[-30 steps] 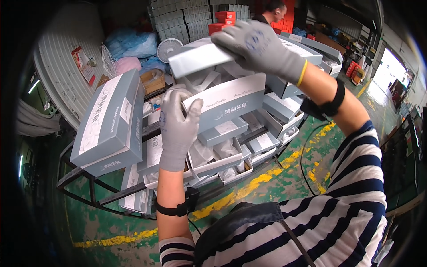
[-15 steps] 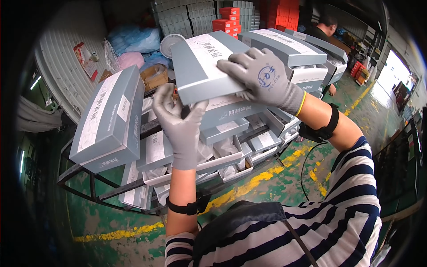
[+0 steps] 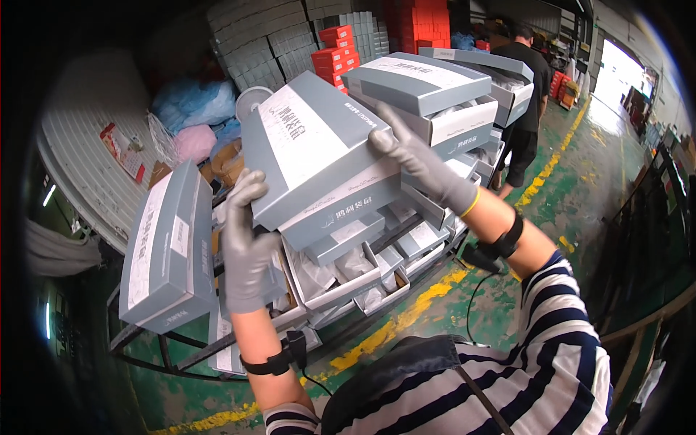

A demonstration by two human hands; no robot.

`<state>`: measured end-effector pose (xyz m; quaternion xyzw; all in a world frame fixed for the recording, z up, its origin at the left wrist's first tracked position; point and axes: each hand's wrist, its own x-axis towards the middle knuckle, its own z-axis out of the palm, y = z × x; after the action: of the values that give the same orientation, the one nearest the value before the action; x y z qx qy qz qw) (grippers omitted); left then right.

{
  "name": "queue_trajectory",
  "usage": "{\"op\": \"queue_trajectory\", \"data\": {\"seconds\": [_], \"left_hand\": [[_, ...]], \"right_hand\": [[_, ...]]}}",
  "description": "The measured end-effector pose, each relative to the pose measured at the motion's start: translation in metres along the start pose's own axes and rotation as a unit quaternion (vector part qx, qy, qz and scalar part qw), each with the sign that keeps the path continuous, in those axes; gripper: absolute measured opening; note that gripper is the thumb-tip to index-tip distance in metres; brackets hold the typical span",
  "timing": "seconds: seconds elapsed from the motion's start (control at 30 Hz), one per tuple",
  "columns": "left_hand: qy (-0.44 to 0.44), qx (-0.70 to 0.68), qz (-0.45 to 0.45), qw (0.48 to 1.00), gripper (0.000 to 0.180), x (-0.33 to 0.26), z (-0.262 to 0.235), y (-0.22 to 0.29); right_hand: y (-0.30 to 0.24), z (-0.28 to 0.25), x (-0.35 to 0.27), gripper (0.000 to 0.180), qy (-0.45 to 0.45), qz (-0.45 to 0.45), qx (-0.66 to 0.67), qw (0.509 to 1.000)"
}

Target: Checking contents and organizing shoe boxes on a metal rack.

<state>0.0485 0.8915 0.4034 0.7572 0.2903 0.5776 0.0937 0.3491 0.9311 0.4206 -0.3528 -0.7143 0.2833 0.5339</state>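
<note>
A grey-blue box lid [image 3: 297, 163] with a white printed band covers a shallow box [image 3: 355, 210] on the rack in front of me. My left hand [image 3: 245, 243], in a grey glove, is at the lid's near left corner, its fingers touching the edge and its thumb apart below. My gloved right hand [image 3: 424, 163] grips the lid's right corner, thumb on top and fingers along the side. Below, a partly open box [image 3: 330, 286] shows white wrapping inside. Left of my left hand, another closed box [image 3: 163, 250] leans upright.
Two lidded boxes, a nearer one [image 3: 424, 80] and a farther one [image 3: 500, 80], rest ajar to the right. Black bars of the metal rack [image 3: 181, 366] stick out at the left. A person in dark clothes [image 3: 523, 101] stands beyond. Red boxes [image 3: 337, 61] are stacked behind.
The lid has come down onto its box, and my right hand has slid from its top to its right corner. My left hand has moved left and down. The person beyond now stands upright.
</note>
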Motion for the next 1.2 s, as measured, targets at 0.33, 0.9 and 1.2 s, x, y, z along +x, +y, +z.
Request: {"op": "queue_trajectory", "data": {"seconds": [0.33,0.9,1.2], "left_hand": [[-0.036,-0.302,-0.327,0.895,0.074,0.059,-0.014,-0.031],[-0.267,0.257,-0.301,0.879,0.089,0.126,0.021,0.003],[-0.309,0.271,-0.42,0.809,0.089,0.186,0.006,-0.016]], "right_hand": [[0.028,0.048,-0.006,0.119,0.01,-0.032,0.016,0.999],[0.045,0.07,-0.012,0.112,0.033,-0.114,-0.014,0.993],[0.081,0.039,0.017,0.077,-0.085,0.033,0.532,0.842]]}}
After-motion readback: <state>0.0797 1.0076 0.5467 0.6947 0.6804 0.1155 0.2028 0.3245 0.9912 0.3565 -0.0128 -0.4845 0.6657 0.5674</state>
